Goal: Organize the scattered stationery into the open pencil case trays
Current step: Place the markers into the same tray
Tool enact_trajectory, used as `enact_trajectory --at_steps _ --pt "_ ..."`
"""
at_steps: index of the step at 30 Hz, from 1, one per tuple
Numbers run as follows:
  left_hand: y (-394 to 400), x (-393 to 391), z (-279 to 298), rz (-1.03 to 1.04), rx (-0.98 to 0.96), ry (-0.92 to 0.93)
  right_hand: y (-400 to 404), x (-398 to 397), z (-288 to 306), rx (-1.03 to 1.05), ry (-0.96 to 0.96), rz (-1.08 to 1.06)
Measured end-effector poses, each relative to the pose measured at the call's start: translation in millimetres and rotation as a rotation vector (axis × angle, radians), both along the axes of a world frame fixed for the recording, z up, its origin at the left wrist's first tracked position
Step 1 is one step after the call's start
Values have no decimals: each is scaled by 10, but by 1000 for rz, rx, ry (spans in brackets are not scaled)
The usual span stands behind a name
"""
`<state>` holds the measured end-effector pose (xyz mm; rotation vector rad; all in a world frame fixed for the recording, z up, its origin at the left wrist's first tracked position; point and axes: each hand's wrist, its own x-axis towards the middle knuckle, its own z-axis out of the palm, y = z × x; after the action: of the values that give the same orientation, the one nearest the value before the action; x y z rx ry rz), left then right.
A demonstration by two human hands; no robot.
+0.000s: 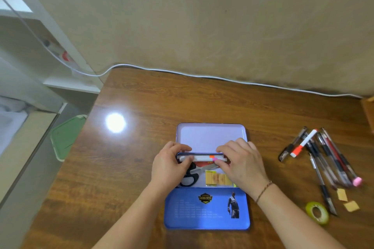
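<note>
A blue tin pencil case [206,210] lies open on the wooden desk, its pale upper tray [210,135] bare. The middle tray holds black-handled scissors [189,179] and several yellow erasers [217,178]. Along that tray's far edge lie white markers with orange and pink bands [202,158]. My left hand [170,170] pinches their left end and my right hand [242,163] presses on their right end. To the right of the case lies a loose pile of pens [323,155] with an orange-capped white marker [302,144].
A green tape roll [316,212], a black pen or craft knife [323,188] and two small yellow erasers [346,200] lie at the right near the front. A white cable [202,76] runs along the desk's back edge by the wall. A green lid [66,137] sits left of the desk.
</note>
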<state>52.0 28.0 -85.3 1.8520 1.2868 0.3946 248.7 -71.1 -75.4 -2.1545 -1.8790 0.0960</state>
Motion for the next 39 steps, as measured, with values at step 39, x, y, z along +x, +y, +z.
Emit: enact_trajectory --at_steps 39 --pt "-142 -60 -155 41 60 -198 -509 536 359 29 163 -69"
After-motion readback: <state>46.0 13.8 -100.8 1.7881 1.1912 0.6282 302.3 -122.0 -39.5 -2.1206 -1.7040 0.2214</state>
